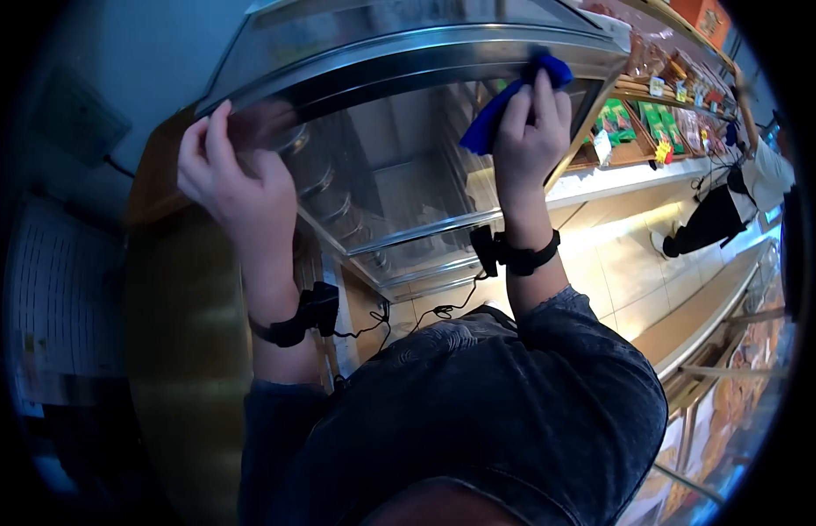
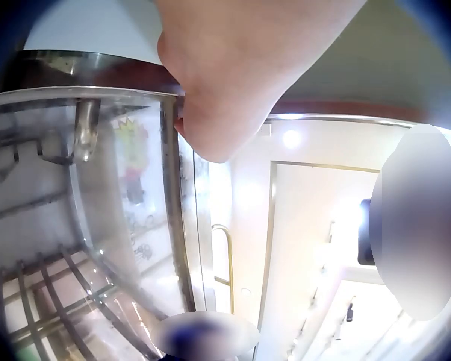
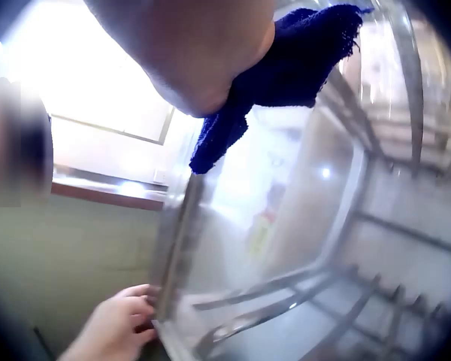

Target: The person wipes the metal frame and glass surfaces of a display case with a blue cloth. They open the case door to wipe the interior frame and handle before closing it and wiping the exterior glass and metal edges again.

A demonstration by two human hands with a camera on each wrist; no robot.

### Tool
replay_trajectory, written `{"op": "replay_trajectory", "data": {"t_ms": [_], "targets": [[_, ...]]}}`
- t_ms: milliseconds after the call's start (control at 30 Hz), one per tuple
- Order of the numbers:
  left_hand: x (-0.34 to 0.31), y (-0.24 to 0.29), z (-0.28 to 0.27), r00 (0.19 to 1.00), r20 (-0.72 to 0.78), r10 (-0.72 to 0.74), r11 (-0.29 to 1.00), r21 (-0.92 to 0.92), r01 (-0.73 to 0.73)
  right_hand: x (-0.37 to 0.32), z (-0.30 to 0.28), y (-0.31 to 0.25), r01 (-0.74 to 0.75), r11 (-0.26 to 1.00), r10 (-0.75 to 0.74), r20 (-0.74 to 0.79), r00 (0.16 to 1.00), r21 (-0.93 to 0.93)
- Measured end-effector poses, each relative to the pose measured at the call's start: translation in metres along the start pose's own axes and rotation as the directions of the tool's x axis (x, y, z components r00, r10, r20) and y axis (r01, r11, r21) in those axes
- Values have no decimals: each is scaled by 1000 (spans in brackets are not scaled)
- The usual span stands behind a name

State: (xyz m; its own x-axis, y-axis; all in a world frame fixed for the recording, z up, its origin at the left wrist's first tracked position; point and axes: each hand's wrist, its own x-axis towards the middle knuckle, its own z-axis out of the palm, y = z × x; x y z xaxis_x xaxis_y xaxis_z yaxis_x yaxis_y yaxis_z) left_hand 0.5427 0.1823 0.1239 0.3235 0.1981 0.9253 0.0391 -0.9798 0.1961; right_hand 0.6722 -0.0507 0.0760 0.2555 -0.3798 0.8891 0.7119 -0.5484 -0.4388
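My right hand (image 1: 535, 131) grips a blue cloth (image 1: 491, 123), holding it up against the metal frame and glass at the right of a display cabinet (image 1: 425, 46). Frayed edges of the cloth (image 3: 297, 64) hang past the hand in the right wrist view. At the cabinet's left corner is my left hand (image 1: 237, 180), fingers extended and fingertips right at the metal edge (image 3: 182, 248). No object shows in that hand. Through the glass, metal rods (image 2: 45, 301) and rounded metal containers (image 1: 324, 180) are visible inside.
Shelves of packaged goods (image 1: 623, 123) run along the right. Another person (image 1: 750, 193) stands in the tiled aisle (image 1: 618, 263). A wooden surface (image 1: 162, 167) borders the cabinet's left side. Black cables (image 1: 443, 311) hang between my wrists.
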Motion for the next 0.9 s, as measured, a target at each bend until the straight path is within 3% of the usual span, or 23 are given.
{"op": "replay_trajectory", "data": {"t_ms": [100, 133, 167, 300, 400, 500, 567, 600, 633, 767, 833, 900], "targets": [[0, 4, -4, 999, 23, -30, 997, -67, 32, -13, 23, -31, 131, 987, -130, -24, 991, 96], [0, 3, -6, 999, 40, -34, 997, -75, 37, -15, 25, -45, 108, 986, -109, -2, 994, 127], [0, 2, -7, 998, 59, -38, 996, -84, 43, -19, 26, -56, 47, 984, -59, 69, 996, 170], [3, -7, -9, 997, 80, -14, 996, -89, 21, -55, 47, -111, 158, 943, -250, 312, 917, 293], [3, -4, -13, 998, 70, 8, 997, -79, -2, -54, 47, -124, 209, 932, -313, 363, 878, 297], [1, -4, -11, 997, 80, -12, 999, -29, 14, -30, 26, -85, 288, 949, -311, 254, 916, 125], [1, -6, -7, 1000, 6, 30, 997, -68, -29, -19, 15, -60, 224, 971, -236, 162, 958, 89], [1, -7, -6, 999, -10, 44, 997, -63, -44, -22, 11, -57, 165, 984, -177, 216, 960, 71], [2, -8, -6, 999, -15, 34, 998, -62, -35, -30, 22, -60, 174, 981, -186, 151, 971, 90], [2, -11, -3, 997, -35, 66, 996, -60, -68, -54, 46, -106, 208, 940, -280, 266, 922, 269], [0, -11, -4, 997, -45, 66, 996, -53, -68, -54, 49, -108, 211, 938, -291, 298, 909, 274], [1, -15, -7, 997, -3, 81, 995, -56, -82, -40, 38, -90, 305, 935, -341, 230, 911, 179]]}}
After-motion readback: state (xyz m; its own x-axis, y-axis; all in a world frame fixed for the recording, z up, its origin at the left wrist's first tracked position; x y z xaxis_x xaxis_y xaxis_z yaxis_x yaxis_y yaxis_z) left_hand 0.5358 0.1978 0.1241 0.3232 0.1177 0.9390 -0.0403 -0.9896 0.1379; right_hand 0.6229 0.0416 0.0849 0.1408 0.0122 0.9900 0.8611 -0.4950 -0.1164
